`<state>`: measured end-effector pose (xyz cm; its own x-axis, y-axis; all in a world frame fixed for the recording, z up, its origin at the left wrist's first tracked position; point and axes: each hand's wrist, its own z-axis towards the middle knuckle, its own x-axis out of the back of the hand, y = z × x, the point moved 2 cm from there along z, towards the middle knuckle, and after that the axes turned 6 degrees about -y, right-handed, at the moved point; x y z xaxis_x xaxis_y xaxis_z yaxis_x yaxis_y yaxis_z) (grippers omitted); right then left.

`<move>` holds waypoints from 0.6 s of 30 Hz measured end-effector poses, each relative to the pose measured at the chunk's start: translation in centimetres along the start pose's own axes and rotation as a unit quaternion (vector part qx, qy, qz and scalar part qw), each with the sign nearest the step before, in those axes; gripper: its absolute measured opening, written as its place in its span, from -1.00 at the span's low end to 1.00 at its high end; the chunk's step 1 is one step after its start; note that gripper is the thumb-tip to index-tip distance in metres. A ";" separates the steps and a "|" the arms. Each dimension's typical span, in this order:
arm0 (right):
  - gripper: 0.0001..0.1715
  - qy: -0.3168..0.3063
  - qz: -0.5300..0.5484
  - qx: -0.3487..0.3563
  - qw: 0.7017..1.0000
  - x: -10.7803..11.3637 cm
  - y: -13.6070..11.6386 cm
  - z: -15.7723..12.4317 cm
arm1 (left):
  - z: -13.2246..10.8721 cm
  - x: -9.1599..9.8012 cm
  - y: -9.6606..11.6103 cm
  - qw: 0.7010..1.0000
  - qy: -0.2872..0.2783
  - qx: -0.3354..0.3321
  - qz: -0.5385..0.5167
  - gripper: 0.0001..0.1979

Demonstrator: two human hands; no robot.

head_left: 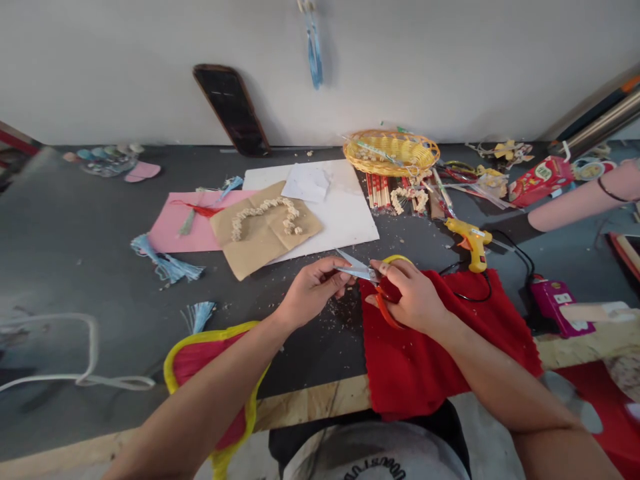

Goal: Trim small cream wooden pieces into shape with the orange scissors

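Note:
My right hand [413,293] grips the red and yellow handles of a pair of scissors [357,270], whose blades are spread apart and point left. At the blade tips, my left hand [317,287] is closed in a pinch. Whatever lies between its fingers is too small to make out. Small pale crumbs [345,317] are scattered on the dark table below the hands. Beyond them, a chain of cream-coloured beads or pieces [265,210] curves across a brown paper sheet [240,257]. Under my right forearm a red cloth [400,373] hangs over the table edge.
A yellow glue gun [473,240] lies to the right, its cord near a purple power box [557,303]. Behind are a wicker basket [350,157] and a leaning phone [233,110]. Blue tassels [167,260], pink paper [163,233] and a yellow-edged fan-like piece [173,373] lie left.

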<state>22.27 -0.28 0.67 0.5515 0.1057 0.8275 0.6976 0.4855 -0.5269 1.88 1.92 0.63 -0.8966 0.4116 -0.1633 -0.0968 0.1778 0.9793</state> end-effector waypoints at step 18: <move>-0.46 -0.020 -0.012 0.010 1.000 0.2 -0.2 -0.1 | 0.0 0.6 0.4 0.997 0.000 0.010 0.077 -0.77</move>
<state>22.32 -0.40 0.93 0.5153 0.1287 0.8473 0.7012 0.5052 -0.5031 1.28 2.21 0.93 -0.8998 0.4362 -0.0111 0.0508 0.1301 0.9902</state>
